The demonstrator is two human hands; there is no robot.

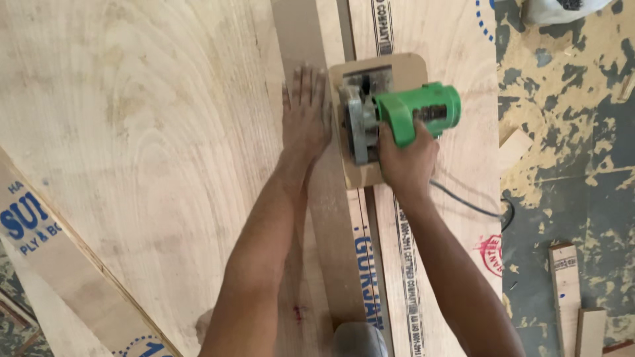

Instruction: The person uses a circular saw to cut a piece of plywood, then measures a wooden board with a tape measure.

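The right hand (407, 158) is clenched around the rear handle of a green circular saw (403, 112). The saw sits upright on a flat tan base plate (360, 173) with rounded corners, and the metal blade guard (357, 129) lies on the left side of the green motor housing. The base plate rests on a large plywood sheet (132, 132) that fills most of the view.

The left hand (305, 112) holds nothing: it lies flat, palm down, fingers extended and slightly spread, pressed on a narrow brown wooden strip (331, 218). This strip runs lengthwise across the sheet, and the left edge of the base plate lies just beside it; whether the two touch cannot be told from this angle. The left hand is just beside the saw, on the strip side.

A black power cord (463, 201) leaves the saw behind the right hand and runs toward the right edge of the sheet. The sheet carries blue printed bands and a red round stamp (491, 254) near its right edge.

To the right lies a worn floor (575, 132) with flaking grey and yellow paint. Several short wood offcuts (569, 291) lie on it, well apart from the saw. A second board (66, 277) with blue print lies at an angle at the lower left.
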